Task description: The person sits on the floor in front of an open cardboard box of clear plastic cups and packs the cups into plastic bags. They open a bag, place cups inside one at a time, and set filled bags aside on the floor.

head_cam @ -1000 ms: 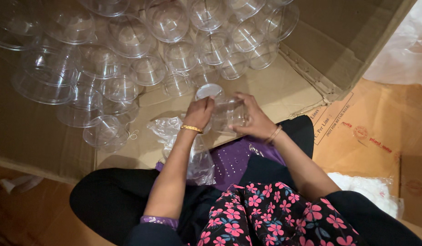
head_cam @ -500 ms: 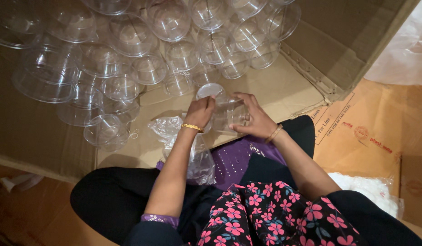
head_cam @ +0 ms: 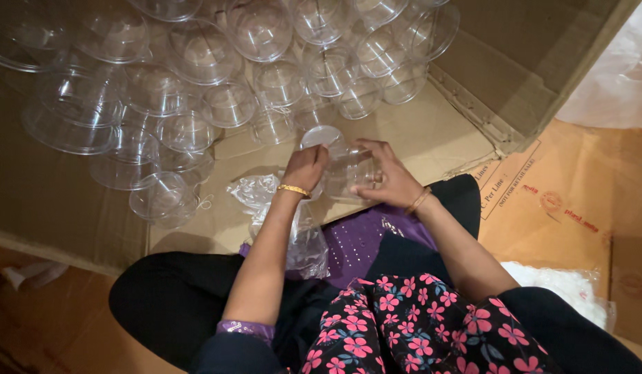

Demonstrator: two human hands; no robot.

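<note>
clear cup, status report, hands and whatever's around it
Left hand and right hand both grip clear cup. Crumpled plastic bag on lap below. Pile of clear cups on cardboard ahead.

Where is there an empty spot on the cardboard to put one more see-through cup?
Bare cardboard shows between the hands and the carton flap, and a smaller patch lies between the crumpled plastic bag and the cup pile. Up top, cups are packed rim to rim. The left hand and right hand hold a clear cup.
</note>
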